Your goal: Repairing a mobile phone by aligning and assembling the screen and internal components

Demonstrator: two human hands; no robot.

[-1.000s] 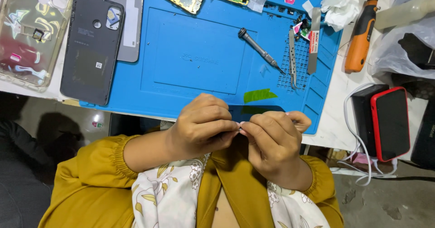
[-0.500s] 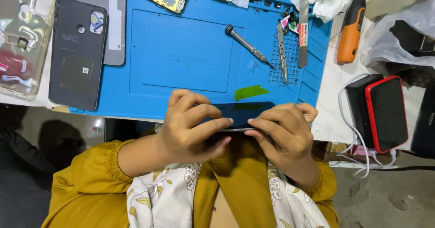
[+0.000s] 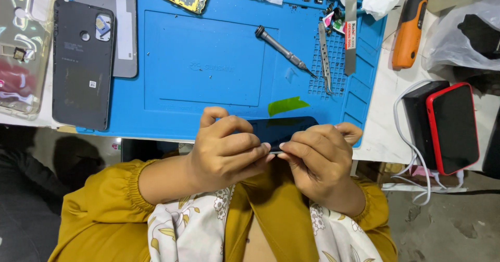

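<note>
Head camera looks steeply down, close over the blue mat (image 3: pixel 208 59).

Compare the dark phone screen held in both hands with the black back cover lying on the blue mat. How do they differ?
The phone screen is held by the left hand and right hand; the back cover lies free on the blue mat. The screen lies crosswise, glossy, with a green tab; the cover lies lengthwise, matt, with camera cutouts. Both are dark, flat and rounded.

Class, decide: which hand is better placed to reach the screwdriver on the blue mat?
Probably the right hand: the screwdriver lies on its side, though both hands grip the dark panel.
</note>
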